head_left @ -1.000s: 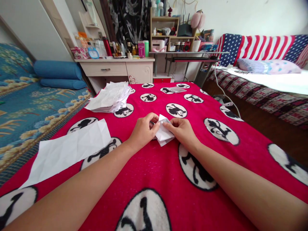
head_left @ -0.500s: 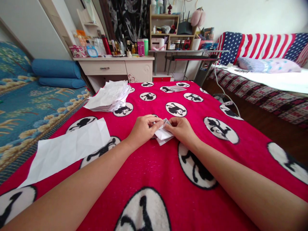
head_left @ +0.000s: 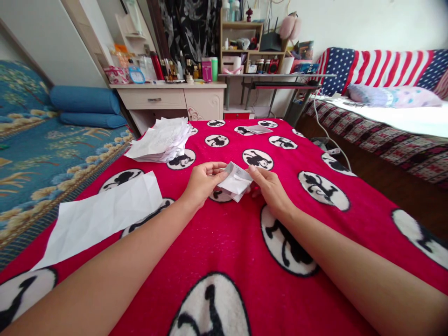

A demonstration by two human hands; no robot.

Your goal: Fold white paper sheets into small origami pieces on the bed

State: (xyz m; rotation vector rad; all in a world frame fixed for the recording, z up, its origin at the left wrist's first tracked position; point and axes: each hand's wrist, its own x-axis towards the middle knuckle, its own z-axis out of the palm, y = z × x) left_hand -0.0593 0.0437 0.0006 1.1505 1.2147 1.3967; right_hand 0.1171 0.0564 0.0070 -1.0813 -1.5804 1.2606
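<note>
My left hand and my right hand both pinch a small folded white paper, held a little above the red blanket with black-and-white round patches. The left fingers grip its left edge, the right fingers its right edge. A large creased white sheet lies flat to the left of my left forearm. A loose heap of white papers sits further back on the left.
A small grey card-like thing lies at the blanket's far edge. Beyond are a white dresser crowded with bottles, a shelf desk, a blue patterned bed on the left and a flag-covered sofa on the right.
Both hands have lifted the folded paper off the blanket and spread slightly apart, so that it opens out between them. The view has shifted a little.
</note>
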